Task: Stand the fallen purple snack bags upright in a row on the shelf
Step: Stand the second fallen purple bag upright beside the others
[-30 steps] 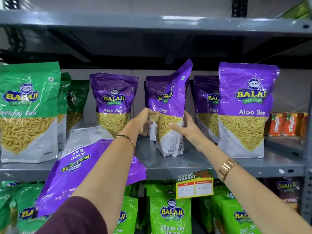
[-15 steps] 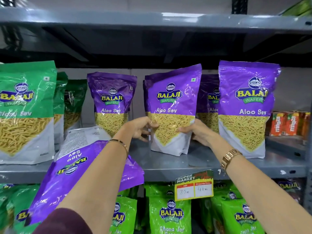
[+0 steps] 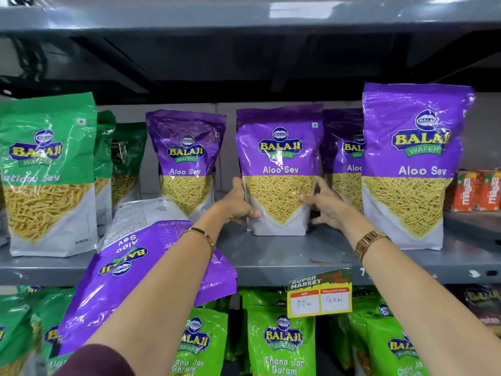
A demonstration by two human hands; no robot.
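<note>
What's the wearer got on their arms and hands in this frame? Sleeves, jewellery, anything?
Both forearms are bare. The left hand has a thin ring on one finger, and its wrist carries a slim gold bangle. The right hand shows no ring; its wrist wears a wide gold link-band watch. A dark maroon sleeve covers the left upper arm near the frame's bottom. No gloves.

Two bare forearms are showing from the bottom edge, reaching up into view. The left arm is wearing a dark maroon sleeve (image 3: 95, 360) — only its end is showing, bunched near the elbow at the lower edge. A thin gold bangle (image 3: 202, 234) is circling the left wrist, and a slim ring (image 3: 251, 212) is sitting on one finger of the left hand (image 3: 235, 204). The right wrist is carrying a gold link-band watch (image 3: 367, 244) — broad, with squared segments — below the right hand (image 3: 325, 206).
</note>
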